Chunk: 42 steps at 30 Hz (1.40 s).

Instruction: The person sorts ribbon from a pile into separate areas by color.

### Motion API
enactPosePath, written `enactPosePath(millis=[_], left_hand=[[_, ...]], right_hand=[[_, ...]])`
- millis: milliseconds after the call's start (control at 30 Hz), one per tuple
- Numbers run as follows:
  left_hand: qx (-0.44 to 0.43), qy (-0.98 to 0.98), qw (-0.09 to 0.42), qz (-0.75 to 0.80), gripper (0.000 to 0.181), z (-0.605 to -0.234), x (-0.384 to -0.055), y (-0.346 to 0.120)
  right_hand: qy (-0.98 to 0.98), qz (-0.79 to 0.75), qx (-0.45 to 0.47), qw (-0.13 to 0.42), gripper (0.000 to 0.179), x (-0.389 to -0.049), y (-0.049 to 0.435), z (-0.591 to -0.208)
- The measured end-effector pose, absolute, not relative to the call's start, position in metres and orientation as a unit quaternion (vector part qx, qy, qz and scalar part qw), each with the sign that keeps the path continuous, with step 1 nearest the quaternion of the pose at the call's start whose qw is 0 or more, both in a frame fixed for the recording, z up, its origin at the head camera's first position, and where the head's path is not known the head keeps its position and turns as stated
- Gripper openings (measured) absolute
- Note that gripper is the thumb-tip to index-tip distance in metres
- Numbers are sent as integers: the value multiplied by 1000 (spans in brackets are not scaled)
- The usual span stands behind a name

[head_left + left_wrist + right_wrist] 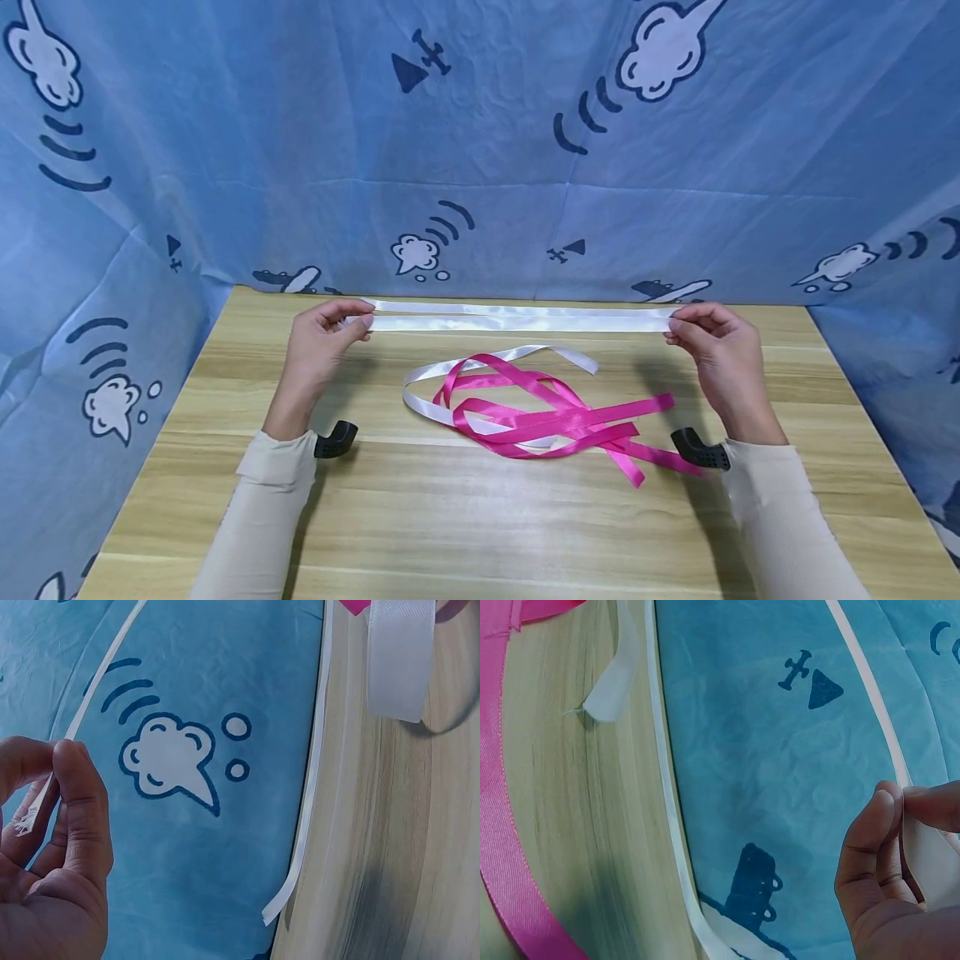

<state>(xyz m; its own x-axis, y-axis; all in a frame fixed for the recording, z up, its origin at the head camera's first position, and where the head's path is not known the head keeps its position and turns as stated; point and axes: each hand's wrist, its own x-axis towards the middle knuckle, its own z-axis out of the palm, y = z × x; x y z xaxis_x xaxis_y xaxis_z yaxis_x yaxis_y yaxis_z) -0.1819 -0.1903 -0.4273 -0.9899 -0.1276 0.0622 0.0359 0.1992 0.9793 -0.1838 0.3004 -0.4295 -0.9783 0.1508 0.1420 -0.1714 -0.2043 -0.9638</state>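
Observation:
A white satin ribbon (pixel 517 323) is stretched straight between both hands, above the far part of the table. My left hand (pixel 322 337) pinches it between thumb and finger; in the left wrist view its frayed end pokes out below the fingertips. At the other end my right hand (pixel 720 342) pinches it likewise, and a short tail lies inside the palm in the right wrist view. Behind it, a second white ribbon (pixel 435 308) lies along the table's far edge, one end (pixel 277 907) curling over toward the curtain. Neither hand touches that one.
Nearer on the wooden table (pixel 480 533), pink ribbons (pixel 555 417) lie in a loose tangle with another white ribbon (pixel 417 402). A blue patterned curtain (pixel 480 125) hangs behind the far edge and down both sides. Black wrist pieces (pixel 336 440) jut from the sleeves.

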Motion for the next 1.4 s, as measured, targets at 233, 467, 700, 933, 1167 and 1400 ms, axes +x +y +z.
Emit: enactPosePath(millis=[233,467,700,933,1167,1400], left_hand=[[31,-771,74,-632,22,-426,-182,-195],[34,-764,85,-638,15,-426,-182,-199],[39,-762,88,-641,18,-425,-182,-205],[46,-751,87,-653,10,-424,-181,-209],[46,-736,89,-669,9,-425,-181,-210],[50,-730,83,-677,10,-425,-182,-209]], right_hand=[[-615,781,8,108,11,-183,306,-429],[-604,791,-13,103,8,-182,312,-429],[-607,787,-20,110,9,-181,316,-428],[-603,789,-24,111,6,-181,320,-429],[-598,794,-23,109,6,-182,323,-430],[-615,779,-50,111,6,-184,323,-430]])
